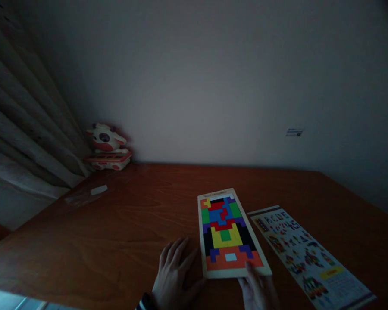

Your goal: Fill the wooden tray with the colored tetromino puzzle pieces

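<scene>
A wooden puzzle board with a pale frame is filled with coloured block pieces in red, blue, green, yellow, black, purple and orange. My right hand grips its near edge, thumb on top and the other fingers underneath. A small whitish rectangle shows among the orange pieces near that thumb. To the left of the board, my left hand lies palm down on the table with its fingers stretched out, holding nothing. Its thumb reaches close to the board's lower left corner; whether they touch I cannot tell.
On the brown wooden table, a printed pattern sheet lies right of the board. A cow-shaped toy keyboard stands at the back left by the curtain. A small white strip lies nearer. A wall rises behind.
</scene>
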The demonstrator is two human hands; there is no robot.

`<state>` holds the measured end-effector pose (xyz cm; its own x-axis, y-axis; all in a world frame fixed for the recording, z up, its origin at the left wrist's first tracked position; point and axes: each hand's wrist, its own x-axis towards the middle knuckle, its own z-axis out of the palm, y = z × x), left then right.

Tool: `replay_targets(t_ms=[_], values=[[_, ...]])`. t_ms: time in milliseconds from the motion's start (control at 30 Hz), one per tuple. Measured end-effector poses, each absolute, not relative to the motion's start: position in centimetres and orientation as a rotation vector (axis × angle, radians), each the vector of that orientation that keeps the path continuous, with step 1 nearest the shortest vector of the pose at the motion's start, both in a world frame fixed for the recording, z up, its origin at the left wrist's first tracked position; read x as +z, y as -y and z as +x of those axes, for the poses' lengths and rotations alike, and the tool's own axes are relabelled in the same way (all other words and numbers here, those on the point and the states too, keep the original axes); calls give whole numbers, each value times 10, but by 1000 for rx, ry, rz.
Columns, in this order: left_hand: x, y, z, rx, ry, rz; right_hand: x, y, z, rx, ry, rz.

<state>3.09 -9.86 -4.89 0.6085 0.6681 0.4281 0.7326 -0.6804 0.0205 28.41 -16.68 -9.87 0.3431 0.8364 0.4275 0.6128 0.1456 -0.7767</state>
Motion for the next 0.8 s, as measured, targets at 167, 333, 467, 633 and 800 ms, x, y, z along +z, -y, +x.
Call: replay_targets(t_ms=[167, 333, 467, 633, 800], values=[[-35, 100, 34, -790, 1318, -2705, -95, 166, 285, 246, 1109, -1551], [-23, 102, 29, -1337, 1613, -2636, -56, 155, 271, 221, 1098, -1539], [-24, 101, 13, -1698, 1719, -2408, -22, 136, 252, 257, 1306, -1498], [-27, 97, -10, -1767, 1771, -2351, -29, 117, 218, 14, 2051, -1513], [-32, 97, -11, -1437, 1791, -2447, -47, 116, 211, -170, 2017, -1591]])
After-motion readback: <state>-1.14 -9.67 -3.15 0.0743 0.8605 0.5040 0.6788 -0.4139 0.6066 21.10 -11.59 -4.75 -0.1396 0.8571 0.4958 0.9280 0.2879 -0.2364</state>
